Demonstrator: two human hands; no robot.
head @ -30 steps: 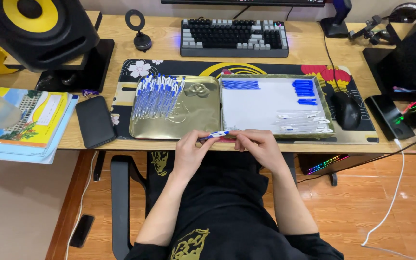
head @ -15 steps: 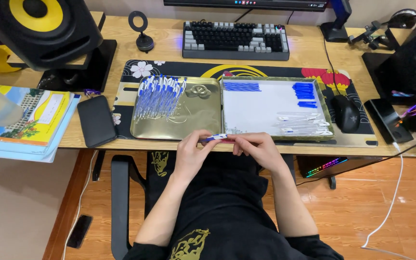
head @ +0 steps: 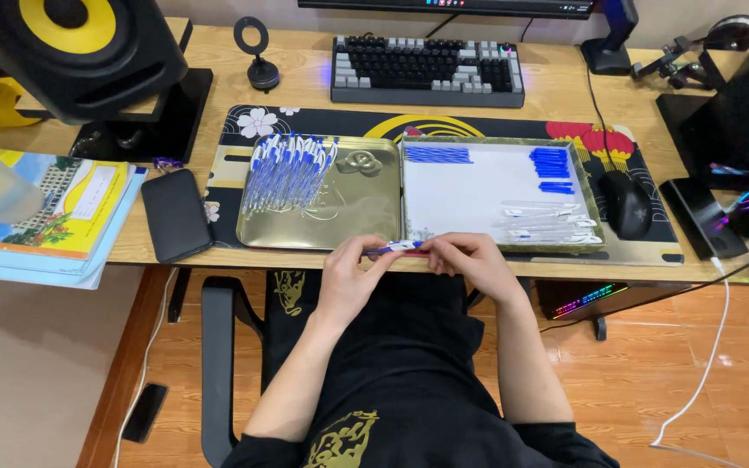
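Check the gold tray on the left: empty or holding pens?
Holding pens. The gold tray has a heap of blue-and-white pens in its upper left part; the rest is bare.

Two trays [head: 374, 221] [head: 587, 186], one keyboard [head: 426, 69], one mouse [head: 624, 204], one phone [head: 175, 215].

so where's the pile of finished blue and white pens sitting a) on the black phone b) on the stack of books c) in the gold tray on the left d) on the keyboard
c, the pile of blue and white pens lies in the gold tray, left of the white-lined tray.
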